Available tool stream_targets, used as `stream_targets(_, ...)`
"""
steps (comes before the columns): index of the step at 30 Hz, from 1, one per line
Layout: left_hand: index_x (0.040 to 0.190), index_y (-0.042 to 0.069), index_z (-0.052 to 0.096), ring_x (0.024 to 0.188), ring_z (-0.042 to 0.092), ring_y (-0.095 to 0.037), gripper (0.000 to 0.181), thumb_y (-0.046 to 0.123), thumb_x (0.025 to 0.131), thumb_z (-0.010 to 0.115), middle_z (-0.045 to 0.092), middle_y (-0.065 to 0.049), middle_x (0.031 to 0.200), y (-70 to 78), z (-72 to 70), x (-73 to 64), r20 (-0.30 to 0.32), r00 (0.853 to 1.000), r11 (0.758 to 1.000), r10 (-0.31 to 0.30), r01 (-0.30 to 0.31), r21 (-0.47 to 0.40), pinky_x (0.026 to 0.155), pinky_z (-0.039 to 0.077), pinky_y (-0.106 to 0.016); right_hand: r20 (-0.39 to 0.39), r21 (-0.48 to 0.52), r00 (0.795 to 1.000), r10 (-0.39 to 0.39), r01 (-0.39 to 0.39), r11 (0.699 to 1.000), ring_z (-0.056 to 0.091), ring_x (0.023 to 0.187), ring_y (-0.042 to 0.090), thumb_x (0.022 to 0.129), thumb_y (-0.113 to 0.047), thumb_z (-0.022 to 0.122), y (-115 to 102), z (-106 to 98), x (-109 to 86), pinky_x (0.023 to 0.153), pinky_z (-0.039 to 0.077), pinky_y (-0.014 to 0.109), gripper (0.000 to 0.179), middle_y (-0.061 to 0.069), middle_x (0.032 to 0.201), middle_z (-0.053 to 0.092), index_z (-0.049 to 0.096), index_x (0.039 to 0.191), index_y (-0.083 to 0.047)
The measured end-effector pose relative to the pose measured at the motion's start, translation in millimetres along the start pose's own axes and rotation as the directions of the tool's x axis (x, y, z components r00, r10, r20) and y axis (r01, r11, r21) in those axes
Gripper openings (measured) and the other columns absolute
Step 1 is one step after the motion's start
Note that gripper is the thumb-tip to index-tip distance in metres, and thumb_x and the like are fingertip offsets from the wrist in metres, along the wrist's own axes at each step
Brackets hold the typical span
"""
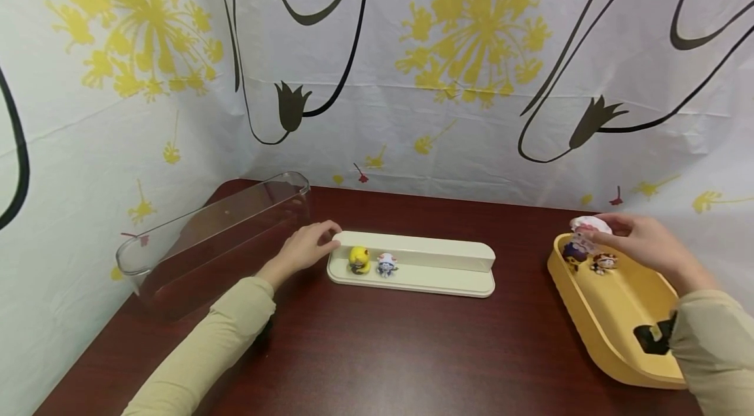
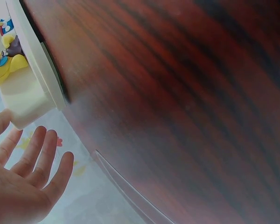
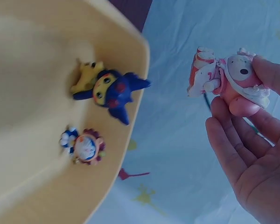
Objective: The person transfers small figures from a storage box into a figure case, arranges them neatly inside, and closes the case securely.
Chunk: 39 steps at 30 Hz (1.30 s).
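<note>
My right hand (image 1: 650,247) pinches a small pink and white figurine (image 3: 228,79) between thumb and fingers, above the far end of a yellow tray (image 1: 580,314). Inside that tray are a figurine with a dark blue hood (image 3: 114,91) and a smaller one with a ruffled reddish-brown head (image 3: 87,147). My left hand (image 1: 303,247) is at the left end of a cream stepped stand (image 1: 436,278), its thumb right at the corner and its fingers loosely spread. On the stand's lower step, a yellow figurine (image 1: 359,260) and a white-capped figurine (image 1: 387,265) stand side by side.
A long transparent cover (image 1: 212,233) lies at the left on the dark red table (image 1: 377,350). Some black pieces (image 1: 650,339) sit in the tray's near end, partly behind my right sleeve. Patterned white cloth (image 1: 365,56) hangs behind the table and along its left.
</note>
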<state>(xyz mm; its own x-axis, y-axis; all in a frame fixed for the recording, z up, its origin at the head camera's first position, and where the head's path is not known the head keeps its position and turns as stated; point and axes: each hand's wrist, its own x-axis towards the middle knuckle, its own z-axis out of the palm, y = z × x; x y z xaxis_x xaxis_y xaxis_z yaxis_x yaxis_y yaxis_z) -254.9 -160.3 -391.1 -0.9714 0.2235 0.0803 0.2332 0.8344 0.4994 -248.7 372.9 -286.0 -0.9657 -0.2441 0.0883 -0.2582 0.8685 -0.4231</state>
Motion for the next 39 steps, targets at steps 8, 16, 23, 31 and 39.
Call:
stream_targets(8,0.108,0.020,0.055,0.085,0.053,-0.017,0.024,0.029,0.086,0.058,0.058,0.000,0.096,0.3,-0.2,-0.2,0.000,1.000,1.000,0.000,0.000,0.006,0.066,0.042,-0.037,-0.023,-0.013,0.998,-0.060,0.060,0.998,0.048,0.075,-0.006,0.081,-0.031,0.063,-17.3,2.2,4.1,0.062,0.040,0.027,0.051,0.016,0.095,0.060,0.051,0.117,0.004)
stream_targets(16,0.108,0.021,0.056,0.086,0.054,-0.017,0.024,0.029,0.086,0.058,0.058,0.000,0.097,0.1,0.2,0.4,0.002,1.000,1.000,-0.008,0.008,-0.001,0.067,0.042,-0.037,0.002,0.089,0.997,-0.078,0.077,0.993,0.054,0.072,-0.002,0.083,-0.028,0.062,-38.8,8.6,6.4,0.057,0.044,0.025,0.049,0.017,0.094,0.061,0.050,0.117,0.004)
stream_targets(23,0.107,0.020,0.056,0.086,0.054,-0.017,0.023,0.029,0.086,0.058,0.058,0.000,0.096,-0.4,1.0,0.3,-0.001,1.000,1.000,-0.001,0.001,-0.006,0.066,0.043,-0.037,0.039,0.130,0.994,-0.106,0.101,0.986,0.055,0.060,0.011,0.084,-0.026,0.061,-54.6,14.8,7.9,0.049,0.043,0.028,0.046,0.011,0.087,0.062,0.049,0.118,0.002)
stream_targets(31,0.107,0.021,0.056,0.087,0.054,-0.017,0.023,0.029,0.086,0.058,0.058,0.000,0.096,-1.0,0.6,0.1,-0.005,1.000,1.000,0.004,-0.004,-0.007,0.067,0.043,-0.038,0.059,0.140,0.991,-0.120,0.111,0.984,0.054,0.062,0.012,0.083,-0.026,0.062,-69.1,22.3,9.2,0.049,0.042,0.028,0.048,0.011,0.091,0.061,0.048,0.120,0.001)
stream_targets(39,0.107,0.021,0.056,0.087,0.054,-0.017,0.023,0.029,0.086,0.058,0.058,0.000,0.097,-0.7,1.0,-0.2,-0.008,1.000,1.000,-0.002,0.002,-0.013,0.068,0.043,-0.038,0.050,0.177,0.981,-0.190,0.179,0.968,0.057,0.074,0.013,0.082,-0.023,0.063,-83.0,34.1,11.9,0.055,0.042,0.026,0.043,0.011,0.096,0.060,0.052,0.117,0.000)
